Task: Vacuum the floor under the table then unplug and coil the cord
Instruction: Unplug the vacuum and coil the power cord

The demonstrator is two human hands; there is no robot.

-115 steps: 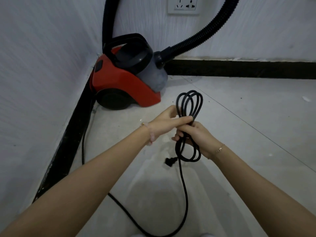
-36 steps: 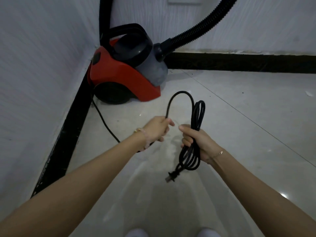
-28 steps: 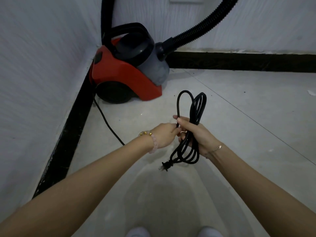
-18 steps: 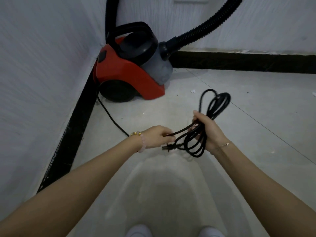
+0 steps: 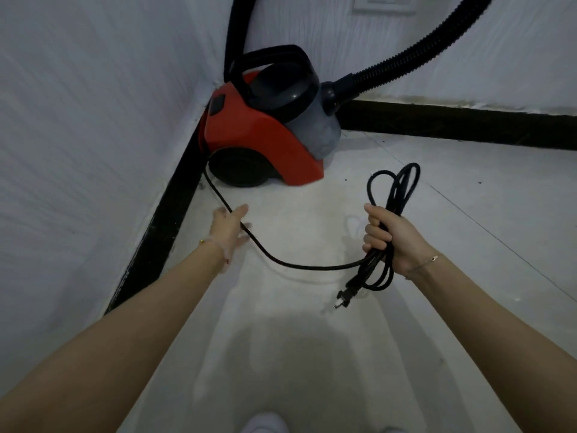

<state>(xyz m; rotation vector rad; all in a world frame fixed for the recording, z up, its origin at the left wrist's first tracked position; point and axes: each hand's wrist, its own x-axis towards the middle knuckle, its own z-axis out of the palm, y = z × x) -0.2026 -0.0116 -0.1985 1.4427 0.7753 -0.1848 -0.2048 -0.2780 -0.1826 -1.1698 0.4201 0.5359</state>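
A red and grey canister vacuum (image 5: 265, 135) stands in the corner of the room. My right hand (image 5: 390, 239) grips a bundle of black cord loops (image 5: 395, 189), and the plug (image 5: 343, 298) dangles below that fist. A loose stretch of the cord (image 5: 296, 265) sags from the bundle to the vacuum's rear. My left hand (image 5: 229, 228) reaches out to the left with straight fingers, and the cord passes across its palm side.
A black ribbed hose (image 5: 406, 57) rises from the vacuum toward the upper right. A white wall socket (image 5: 385, 3) sits at the top edge. Black skirting (image 5: 165, 220) lines both walls. White shoe tips (image 5: 262, 423) show at the bottom on the pale tiled floor.
My left hand let go near the bundle and moved out left along the loose cord, fingers now straight. My right hand swung right, keeping the loops. The plug now hangs free.
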